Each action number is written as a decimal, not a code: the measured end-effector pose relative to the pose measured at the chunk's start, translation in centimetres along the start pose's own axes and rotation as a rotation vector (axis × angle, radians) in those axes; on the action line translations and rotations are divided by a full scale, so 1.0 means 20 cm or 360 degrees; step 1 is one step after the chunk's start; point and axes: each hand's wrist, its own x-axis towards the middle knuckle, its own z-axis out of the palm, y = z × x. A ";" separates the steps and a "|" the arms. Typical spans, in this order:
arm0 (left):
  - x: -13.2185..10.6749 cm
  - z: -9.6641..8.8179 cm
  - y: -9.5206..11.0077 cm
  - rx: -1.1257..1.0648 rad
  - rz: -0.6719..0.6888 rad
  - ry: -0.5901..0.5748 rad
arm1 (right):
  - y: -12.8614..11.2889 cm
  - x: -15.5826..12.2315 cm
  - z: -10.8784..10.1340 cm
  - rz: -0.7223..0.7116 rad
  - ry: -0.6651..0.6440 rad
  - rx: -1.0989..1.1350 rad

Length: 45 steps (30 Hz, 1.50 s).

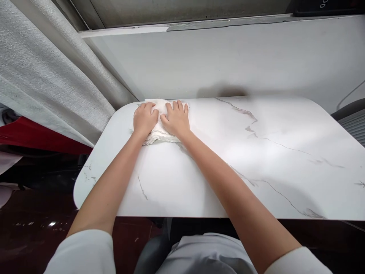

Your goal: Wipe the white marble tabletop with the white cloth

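Observation:
A white cloth [161,134], folded and rumpled with a wavy edge, lies on the far left part of a white marble-patterned table [168,179]. On the cloth's left side rests my left hand [145,120], its fingers bent and closed over the fabric. My right hand [177,120] presses down on the right side of the same cloth, palm down with the fingers spread. The two thumbs point toward each other, with a strip of cloth showing between them. Both arms are stretched forward over the table.
A pale wall [216,61] runs along the table's far edge, under a ledge [228,23]. At the left hangs a grey-white curtain [54,57], close to the table's rounded corner. Red fabric [42,135] shows below it. A dark curved object [350,110] stands at the right edge.

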 end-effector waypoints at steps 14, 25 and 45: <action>0.22 0.02 -0.13 0.0010 -0.0083 0.0067 | -0.05 0.24 0.11 0.0007 -0.0002 0.0006; 0.30 -0.08 -0.36 0.0108 -0.0112 -0.0014 | -0.20 0.40 0.20 -0.0032 -0.0223 0.0182; 0.18 -0.21 -0.57 0.0230 0.0038 -0.0165 | -0.33 0.18 0.23 -0.0348 -0.0303 -0.0081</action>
